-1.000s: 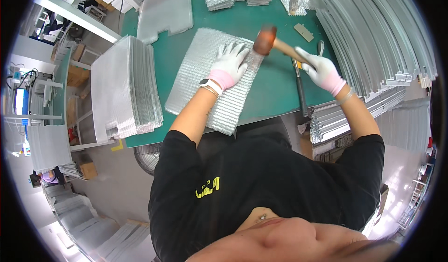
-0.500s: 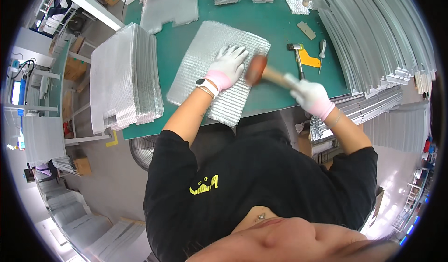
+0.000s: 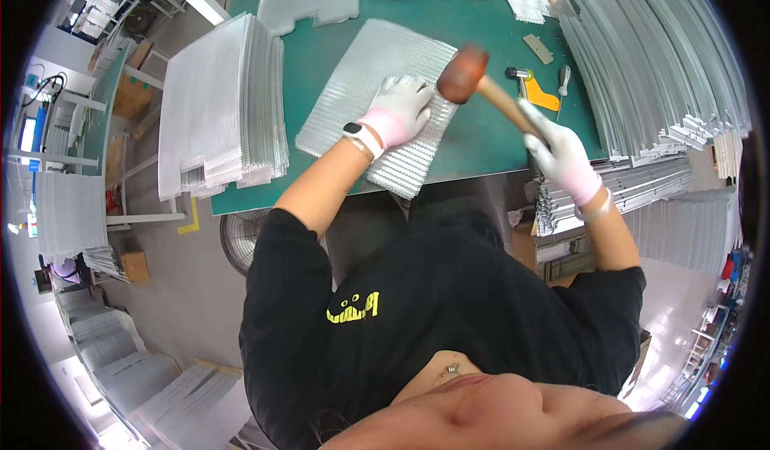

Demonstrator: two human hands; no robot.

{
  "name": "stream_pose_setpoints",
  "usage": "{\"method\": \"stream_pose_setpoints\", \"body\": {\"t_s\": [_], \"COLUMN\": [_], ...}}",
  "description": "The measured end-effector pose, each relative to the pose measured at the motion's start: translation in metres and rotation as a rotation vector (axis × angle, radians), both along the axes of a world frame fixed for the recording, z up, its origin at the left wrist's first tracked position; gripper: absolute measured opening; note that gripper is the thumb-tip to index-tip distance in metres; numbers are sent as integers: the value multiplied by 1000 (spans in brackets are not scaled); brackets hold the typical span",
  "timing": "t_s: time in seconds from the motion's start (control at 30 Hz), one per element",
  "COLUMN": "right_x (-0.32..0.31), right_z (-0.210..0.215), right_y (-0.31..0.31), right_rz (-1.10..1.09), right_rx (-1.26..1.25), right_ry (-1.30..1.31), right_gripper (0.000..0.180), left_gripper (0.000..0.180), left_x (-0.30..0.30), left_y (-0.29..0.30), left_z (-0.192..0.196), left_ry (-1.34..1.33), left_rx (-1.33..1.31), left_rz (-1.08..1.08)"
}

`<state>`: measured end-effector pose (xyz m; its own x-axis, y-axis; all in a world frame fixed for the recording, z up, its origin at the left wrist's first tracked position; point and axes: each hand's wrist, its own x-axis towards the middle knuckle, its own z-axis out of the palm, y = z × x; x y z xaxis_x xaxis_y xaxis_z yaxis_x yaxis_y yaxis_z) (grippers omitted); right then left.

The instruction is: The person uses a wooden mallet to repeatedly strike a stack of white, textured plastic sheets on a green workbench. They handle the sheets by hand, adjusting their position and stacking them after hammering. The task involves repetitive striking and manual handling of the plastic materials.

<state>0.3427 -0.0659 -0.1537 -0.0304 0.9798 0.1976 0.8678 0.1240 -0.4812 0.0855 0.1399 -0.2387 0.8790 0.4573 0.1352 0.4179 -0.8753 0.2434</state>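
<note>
The left hand [image 3: 403, 107] lies flat on the finned metal sheet [image 3: 377, 97]; the right hand [image 3: 556, 147] grips the mallet [image 3: 475, 81] above it.

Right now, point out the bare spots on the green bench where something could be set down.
Bare green table lies between the tall sheet stack and the finned panel, and between that panel and the right hand. It is crowded near the orange tool and long strips.

Silver ribbed panel [image 3: 377, 89] on green table [image 3: 481, 33], reddish-brown mallet [image 3: 464, 75], white-and-pink gloves [image 3: 401, 109].
</note>
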Motion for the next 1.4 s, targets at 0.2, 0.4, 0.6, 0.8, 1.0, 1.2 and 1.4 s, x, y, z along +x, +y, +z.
{"method": "stream_pose_setpoints", "body": {"t_s": [0.2,0.4,0.6,0.8,1.0,1.2,1.4], "right_x": [-38,-53,-46,-23,-4,-13,-12], "right_z": [-61,-50,-28,-13,-7,-39,-45], "right_y": [-60,-57,-45,-61,-53,-49,-47], "right_rz": [23,-15,40,-122,-22,167,131], "right_rx": [2,-4,-209,83,3,-237,-70], "right_ry": [-59,36,-201,220,73,-357,-240], "right_gripper": [61,57,54,54,57,60,60], "left_gripper": [50,39,16,52,54,54,60], "left_x": [-24,-25,-42,-83,-35,-22,-21], "left_y": [-29,-30,-31,-73,-54,-48,-44], "left_z": [-15,-19,-12,0,-20,-31,-28], "left_ry": [-11,-208,-276,-67,-89,-59,-4], "left_rx": [53,109,25,2,23,33,-10], "left_rz": [34,27,-76,-95,50,60,33]}}
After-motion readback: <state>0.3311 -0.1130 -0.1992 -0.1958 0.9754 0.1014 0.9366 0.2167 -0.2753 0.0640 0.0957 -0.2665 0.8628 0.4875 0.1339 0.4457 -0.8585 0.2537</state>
